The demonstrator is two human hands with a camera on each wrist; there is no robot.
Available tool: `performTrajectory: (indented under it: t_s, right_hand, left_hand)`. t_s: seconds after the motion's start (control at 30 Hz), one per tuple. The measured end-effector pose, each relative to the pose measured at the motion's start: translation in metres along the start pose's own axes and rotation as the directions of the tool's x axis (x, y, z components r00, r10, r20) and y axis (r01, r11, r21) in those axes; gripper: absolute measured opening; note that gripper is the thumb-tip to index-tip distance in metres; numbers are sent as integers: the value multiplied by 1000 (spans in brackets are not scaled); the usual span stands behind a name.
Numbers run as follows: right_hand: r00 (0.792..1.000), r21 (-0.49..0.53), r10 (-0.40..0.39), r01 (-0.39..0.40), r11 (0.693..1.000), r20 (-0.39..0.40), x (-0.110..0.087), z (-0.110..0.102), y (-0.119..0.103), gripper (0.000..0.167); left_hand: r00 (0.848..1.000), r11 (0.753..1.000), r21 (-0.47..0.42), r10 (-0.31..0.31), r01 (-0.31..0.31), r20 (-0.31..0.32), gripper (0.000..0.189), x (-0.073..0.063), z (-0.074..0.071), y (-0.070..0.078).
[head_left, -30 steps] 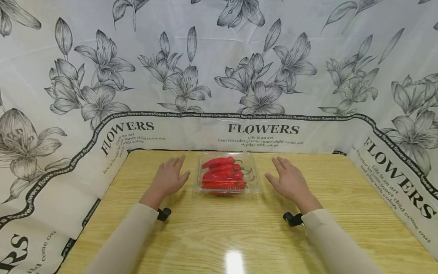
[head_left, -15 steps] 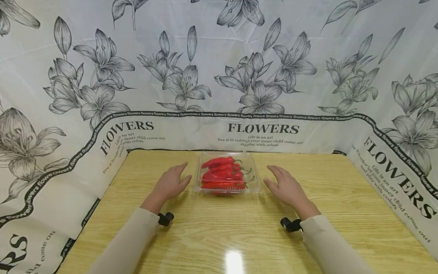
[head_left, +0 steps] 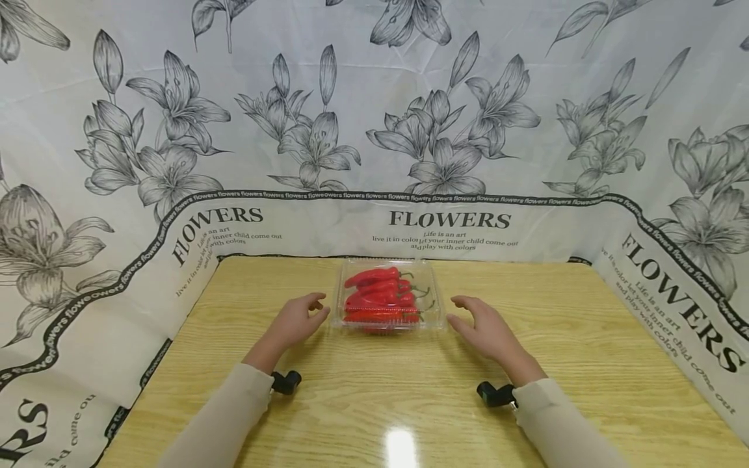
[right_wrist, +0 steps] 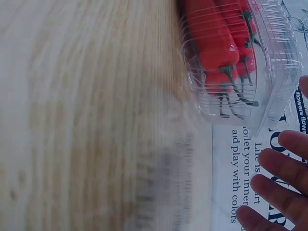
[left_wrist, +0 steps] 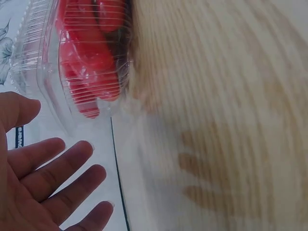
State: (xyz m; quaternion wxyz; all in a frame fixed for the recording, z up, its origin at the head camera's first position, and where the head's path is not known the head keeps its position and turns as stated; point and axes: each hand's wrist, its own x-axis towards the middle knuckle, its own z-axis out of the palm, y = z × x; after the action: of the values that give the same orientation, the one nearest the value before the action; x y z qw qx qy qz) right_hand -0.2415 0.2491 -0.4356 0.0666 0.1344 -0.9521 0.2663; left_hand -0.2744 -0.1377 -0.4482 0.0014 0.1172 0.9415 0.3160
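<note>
A lidded clear plastic box (head_left: 435, 312) stands on the table with several red peppers (head_left: 380, 296) inside, their green stems pointing right. Beside its left end is my left hand (head_left: 297, 320), apart from the box, thumb and fingers spread in the left wrist view and holding nothing. On the other side my right hand (head_left: 487, 330) is held near the box's right end, a small gap between them. The right wrist view shows its fingers (right_wrist: 281, 163) relaxed and apart, with the thumb mostly cut off by the frame edge.
The box rests on a wood-grain table (head_left: 363, 396) toward its back edge. A white cloth (head_left: 328, 224) printed with flowers and lettering hangs behind and at both sides. Each wrist carries a small black camera (head_left: 285, 382).
Both hands have drawn slightly toward me and closer to the box's two ends. The left fingers have bent more. The box has not moved.
</note>
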Motion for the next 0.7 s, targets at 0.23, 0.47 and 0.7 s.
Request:
performTrajectory:
  t_s: [0.23, 0.47, 0.7]
  right_hand:
    - [1000, 38, 7, -7, 999, -10, -4, 7, -3, 54]
    - [999, 67, -5, 8, 998, -45, -5, 12, -4, 46]
    - [999, 60, -12, 15, 998, -39, -7, 16, -6, 44]
  left_hand:
    - [1000, 997, -76, -11, 12, 18, 41, -5, 3, 1]
    - [999, 984, -174, -34, 35, 9, 29, -8, 7, -1]
    - [995, 957, -274, -79, 92, 56, 27, -10, 12, -4]
